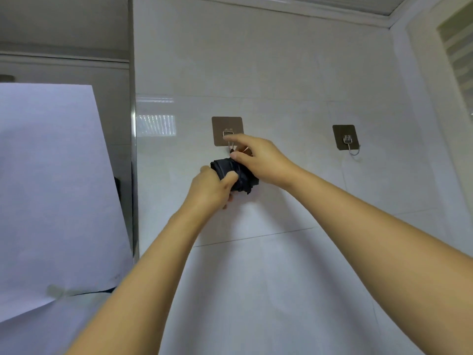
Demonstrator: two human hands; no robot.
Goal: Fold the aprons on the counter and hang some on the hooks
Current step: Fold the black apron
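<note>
A black apron (236,175), folded into a tight bundle, is held up against the white tiled wall just below the left hook (227,131). My left hand (213,187) grips the bundle from below, thumb across its front. My right hand (258,157) is at the bundle's top, thumb and fingers pinching it right at the hook's metal wire, index finger stretched over the hook plate. The apron's strap or loop is hidden behind my right hand. A second adhesive hook (346,139) sits bare on the wall to the right.
A large white sheet of paper (53,196) covers something at the left, beside a metal cabinet edge (133,155). A window frame (458,60) stands at the far right. The counter is out of view.
</note>
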